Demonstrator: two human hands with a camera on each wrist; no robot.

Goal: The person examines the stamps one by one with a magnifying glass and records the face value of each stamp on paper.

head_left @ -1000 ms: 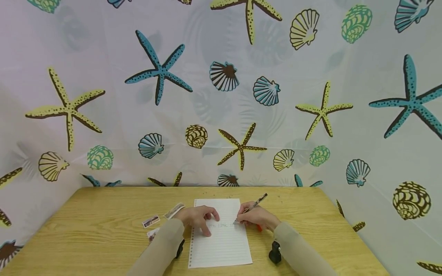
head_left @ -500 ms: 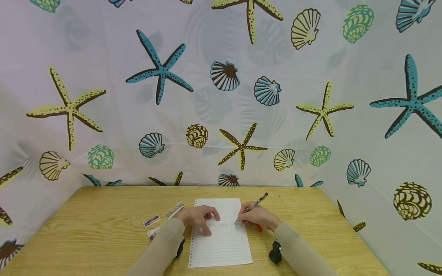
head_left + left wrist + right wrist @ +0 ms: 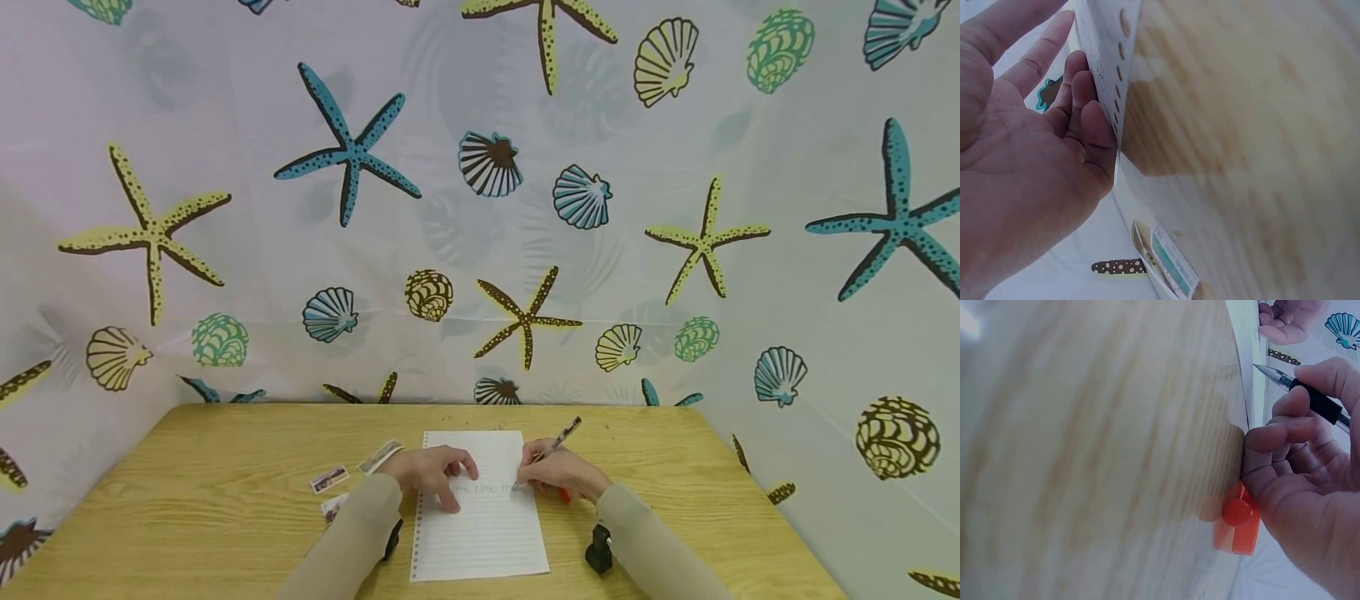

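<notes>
A sheet of lined, hole-punched paper lies on the table, a row of small handwriting across it. My left hand rests on its left part, thumb and index finger spread apart. In the left wrist view the other fingers bend loosely beside the punched edge, holding nothing. My right hand pinches a ballpoint pen with a dark grip, its tip at the end of the written line. Close under that hand in the right wrist view is a small orange object with a round knob, kind unclear.
Several small printed pictures lie left of the paper; one with a toothed edge like a postage stamp shows in the left wrist view. The wooden table ends at a shell-patterned cloth at the back and sides.
The pen tip has shifted slightly right along the written line, where more marks now show. My left hand has stayed in place on the paper.
</notes>
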